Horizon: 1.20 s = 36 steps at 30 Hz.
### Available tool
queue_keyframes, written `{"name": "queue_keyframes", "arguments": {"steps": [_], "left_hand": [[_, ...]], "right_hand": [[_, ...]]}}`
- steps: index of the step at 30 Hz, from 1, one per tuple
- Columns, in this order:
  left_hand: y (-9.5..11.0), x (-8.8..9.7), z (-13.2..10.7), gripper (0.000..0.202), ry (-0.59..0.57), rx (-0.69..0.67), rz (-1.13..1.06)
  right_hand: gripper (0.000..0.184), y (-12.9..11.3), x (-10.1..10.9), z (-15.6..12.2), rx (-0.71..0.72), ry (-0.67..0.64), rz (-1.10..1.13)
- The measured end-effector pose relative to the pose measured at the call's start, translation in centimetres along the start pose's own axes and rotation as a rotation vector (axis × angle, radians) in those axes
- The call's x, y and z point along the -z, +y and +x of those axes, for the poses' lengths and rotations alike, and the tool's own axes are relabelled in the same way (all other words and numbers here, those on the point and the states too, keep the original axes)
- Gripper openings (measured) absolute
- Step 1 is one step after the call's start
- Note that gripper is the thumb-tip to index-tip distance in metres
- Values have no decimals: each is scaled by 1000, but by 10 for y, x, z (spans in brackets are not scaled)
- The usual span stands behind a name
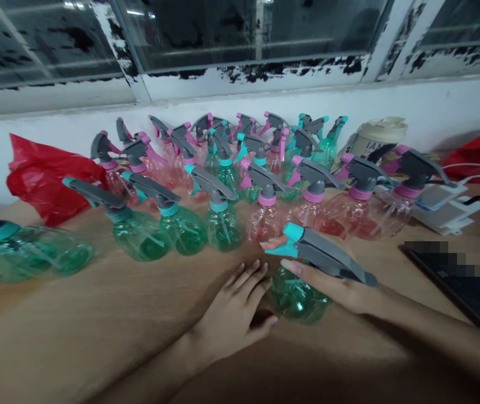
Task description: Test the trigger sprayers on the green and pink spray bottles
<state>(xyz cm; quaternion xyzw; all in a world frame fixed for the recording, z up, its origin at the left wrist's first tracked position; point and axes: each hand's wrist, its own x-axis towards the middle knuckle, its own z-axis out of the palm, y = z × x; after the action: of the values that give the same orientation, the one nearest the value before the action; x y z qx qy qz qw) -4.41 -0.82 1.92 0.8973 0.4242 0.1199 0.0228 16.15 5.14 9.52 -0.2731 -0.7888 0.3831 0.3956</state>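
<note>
A green spray bottle [296, 297] with a grey trigger head and teal nozzle stands on the wooden table [97, 325] in front of me. My right hand [332, 283] reaches round its neck, fingers curled on the trigger head. My left hand [235, 314] lies flat beside the bottle's left side, fingers stretched out and touching its base. Behind stand rows of green and pink spray bottles [223, 224].
A red plastic bag [42, 174] lies at the back left and another red bag [479, 151] at the back right. A white power strip [446, 210] with cables and a cream tub [377, 137] sit on the right. A dark flat device [462, 286] lies near my right arm.
</note>
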Motion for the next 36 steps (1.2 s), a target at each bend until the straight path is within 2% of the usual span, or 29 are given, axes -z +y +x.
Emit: {"name": "queue_keyframes", "arguments": {"steps": [3, 8, 14, 17, 23, 36], "left_hand": [[0, 0, 0, 56, -9, 4, -18], [1, 3, 3, 55, -24, 2, -17], [0, 3, 3, 56, -38, -15, 28], [1, 2, 3, 54, -27, 5, -2], [2, 3, 4, 58, -29, 23, -18], [4, 5, 5, 56, -22, 27, -16]], "right_hand": [[21, 0, 0, -1, -45, 9, -27], [13, 0, -1, -3, -61, 5, 58], [7, -2, -1, -5, -87, 37, -11], [10, -1, 0, -3, -59, 23, -9], [29, 7, 1, -2, -52, -2, 15], [29, 4, 1, -2, -44, -2, -25]]}}
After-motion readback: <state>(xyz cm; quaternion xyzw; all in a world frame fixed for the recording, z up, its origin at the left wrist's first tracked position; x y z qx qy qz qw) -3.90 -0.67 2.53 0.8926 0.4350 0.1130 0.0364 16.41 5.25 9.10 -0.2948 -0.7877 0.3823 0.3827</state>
